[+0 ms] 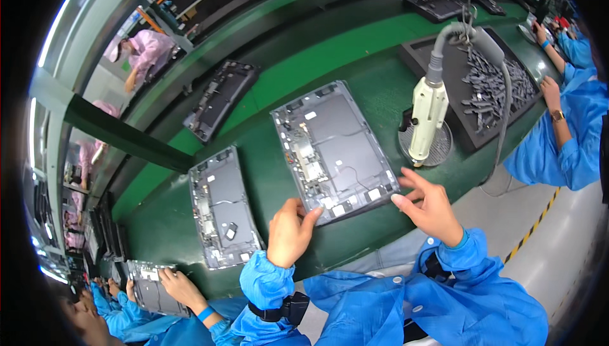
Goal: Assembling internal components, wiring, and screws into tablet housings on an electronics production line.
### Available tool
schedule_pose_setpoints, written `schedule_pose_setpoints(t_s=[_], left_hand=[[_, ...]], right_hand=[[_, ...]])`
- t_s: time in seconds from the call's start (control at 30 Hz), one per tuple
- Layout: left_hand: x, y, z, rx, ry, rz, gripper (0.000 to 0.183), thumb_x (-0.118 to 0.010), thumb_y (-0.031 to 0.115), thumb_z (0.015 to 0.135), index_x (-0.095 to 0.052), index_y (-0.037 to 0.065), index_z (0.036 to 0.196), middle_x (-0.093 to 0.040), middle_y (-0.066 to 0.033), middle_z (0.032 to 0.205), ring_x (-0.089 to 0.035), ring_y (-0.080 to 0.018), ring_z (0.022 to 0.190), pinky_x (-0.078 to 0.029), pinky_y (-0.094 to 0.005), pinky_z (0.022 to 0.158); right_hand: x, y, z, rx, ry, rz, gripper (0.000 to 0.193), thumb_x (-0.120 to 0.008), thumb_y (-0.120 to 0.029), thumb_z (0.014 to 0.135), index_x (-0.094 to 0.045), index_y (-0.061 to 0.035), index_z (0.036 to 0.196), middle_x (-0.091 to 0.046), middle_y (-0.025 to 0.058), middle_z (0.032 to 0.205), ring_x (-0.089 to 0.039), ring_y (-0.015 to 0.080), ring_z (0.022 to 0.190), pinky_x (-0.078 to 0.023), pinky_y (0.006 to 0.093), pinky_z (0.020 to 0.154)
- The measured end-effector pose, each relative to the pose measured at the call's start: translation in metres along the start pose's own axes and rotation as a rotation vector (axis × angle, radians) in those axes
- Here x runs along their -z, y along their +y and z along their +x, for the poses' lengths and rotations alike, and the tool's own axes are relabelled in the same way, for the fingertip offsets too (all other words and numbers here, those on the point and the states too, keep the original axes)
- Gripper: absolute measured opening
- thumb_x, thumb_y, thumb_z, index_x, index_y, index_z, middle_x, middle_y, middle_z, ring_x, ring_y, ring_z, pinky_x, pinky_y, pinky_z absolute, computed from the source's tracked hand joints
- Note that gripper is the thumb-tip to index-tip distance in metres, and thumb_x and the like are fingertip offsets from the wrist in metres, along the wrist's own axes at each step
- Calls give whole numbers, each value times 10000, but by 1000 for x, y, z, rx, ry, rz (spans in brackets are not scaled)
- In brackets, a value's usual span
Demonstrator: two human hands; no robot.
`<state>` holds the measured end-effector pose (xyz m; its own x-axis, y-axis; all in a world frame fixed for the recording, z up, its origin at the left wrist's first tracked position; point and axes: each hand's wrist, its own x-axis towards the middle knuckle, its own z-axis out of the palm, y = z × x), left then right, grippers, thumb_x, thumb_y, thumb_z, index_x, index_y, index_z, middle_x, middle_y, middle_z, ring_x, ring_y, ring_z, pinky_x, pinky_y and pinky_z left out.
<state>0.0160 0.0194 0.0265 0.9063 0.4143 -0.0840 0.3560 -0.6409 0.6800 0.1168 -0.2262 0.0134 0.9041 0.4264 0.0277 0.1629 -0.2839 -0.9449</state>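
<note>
An open, tablet-like grey housing (349, 149) lies on the green workbench in front of me, with a circuit board, thin cables and white pads showing inside. My left hand (290, 230) pinches its near left corner, thumb on top and fingers at the side and below. At the near right corner is my right hand (431, 209), its thumb and fingers spread apart; the thumb tip is close to the edge, and whether it touches I cannot tell. Just beyond that hand a pale electric screwdriver (428, 121) hangs upright over a round mesh dish (444, 146).
A second housing (222, 209) lies left on the bench (171, 232), with another (222, 95) behind. At right, a black tray (466, 133) holds many dark small parts (491, 86). A co-worker's hands hold a housing (158, 292) at lower left; another co-worker (558, 124) sits right.
</note>
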Motion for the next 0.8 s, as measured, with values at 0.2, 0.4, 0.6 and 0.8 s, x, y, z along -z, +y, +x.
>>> schedule_pose_setpoints(t_s=[0.2,0.4,0.6,0.8], left_hand=[[21,-11,28,67,-413,-383,280,-615,161,882,-484,-74,962,-544,-98,807,-646,-183,662,-530,-277,533],[79,-23,111,40,-360,-325,426,-639,318,859,-572,-69,1026,-628,-140,841,-639,-193,666,-544,-299,571],[134,-125,235,218,638,487,742,-660,516,731,-526,-89,1139,-557,-245,1161,-545,-388,1064,-455,-444,883],[148,-162,292,695,190,528,1127,-648,673,645,-251,-90,1372,-395,-264,1356,-373,-370,1281,-313,-433,1070]], right_hand=[[1,12,11,-546,-366,817,462,-530,-239,917,-414,66,1243,-614,150,1000,-646,212,667,-573,316,591],[-50,-39,64,-440,-84,1052,292,-544,-256,902,-518,-44,1102,-608,80,998,-611,164,710,-549,268,579],[-86,-46,201,-374,233,1128,315,-611,-329,873,-545,-69,1038,-593,40,960,-592,150,786,-533,263,639],[-104,-1,214,-71,164,1062,855,-617,-263,874,-34,-5,1443,-157,160,1498,-178,259,1384,-243,420,1082]])
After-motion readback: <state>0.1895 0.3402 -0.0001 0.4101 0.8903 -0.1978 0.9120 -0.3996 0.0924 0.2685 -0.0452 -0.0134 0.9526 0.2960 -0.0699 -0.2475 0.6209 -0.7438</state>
